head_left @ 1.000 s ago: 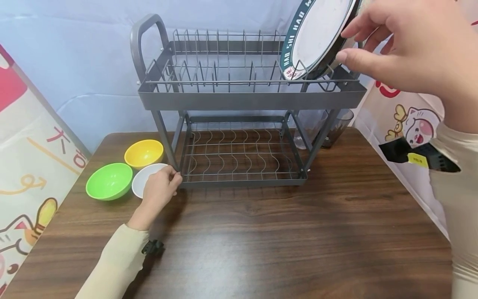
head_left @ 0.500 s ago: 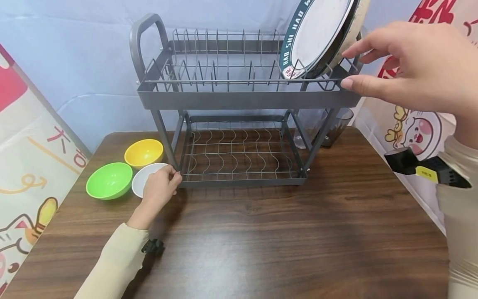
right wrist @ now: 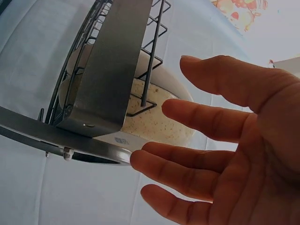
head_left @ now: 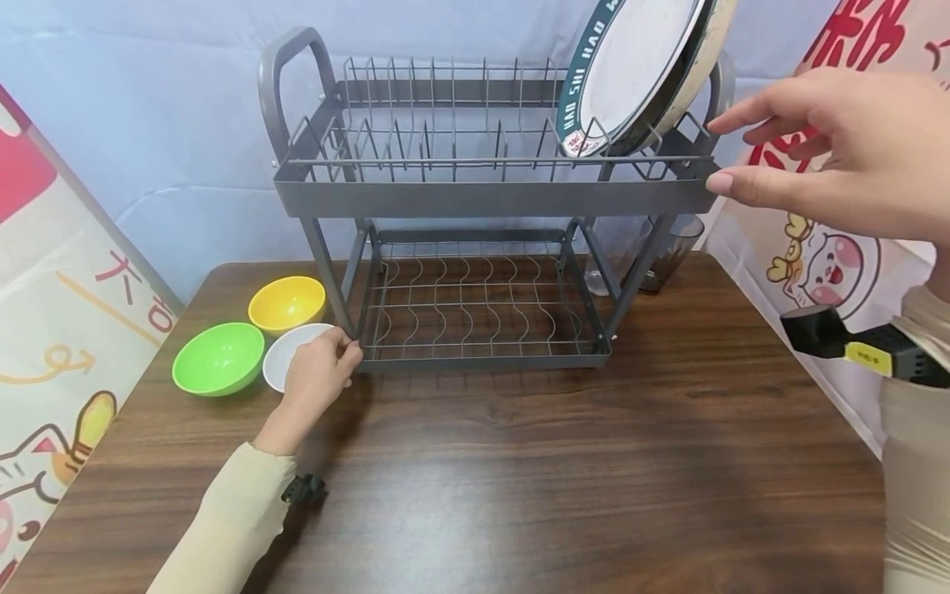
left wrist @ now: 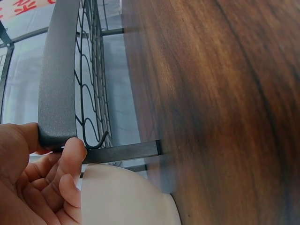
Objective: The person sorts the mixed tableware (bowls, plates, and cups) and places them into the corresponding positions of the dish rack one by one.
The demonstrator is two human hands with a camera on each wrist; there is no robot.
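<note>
A grey two-tier dish rack (head_left: 460, 200) stands at the back of the table. My left hand (head_left: 315, 375) grips the front left corner of its lower tier; the left wrist view has the thumb and fingers about the metal edge. Beside that hand is a white bowl (head_left: 280, 356), partly hidden by it. On the upper tier's right end lean a plate with a green lettered rim (head_left: 638, 62) and a beige speckled dish (right wrist: 161, 115) behind it. My right hand (head_left: 839, 157), fingers spread and holding nothing, hovers at the upper tier's right end, apart from the dishes.
A green bowl (head_left: 218, 360) and a yellow bowl (head_left: 287, 304) stand left of the rack. Behind its right legs are a dark glass (head_left: 677, 247) and a clear glass (head_left: 596, 278). A pale cloth (head_left: 193, 124) hangs behind the wooden table (head_left: 519, 478).
My right hand has drawn away from the dishes, moving right and slightly down. The left hand has stayed at the rack's corner, and the dishes look still.
</note>
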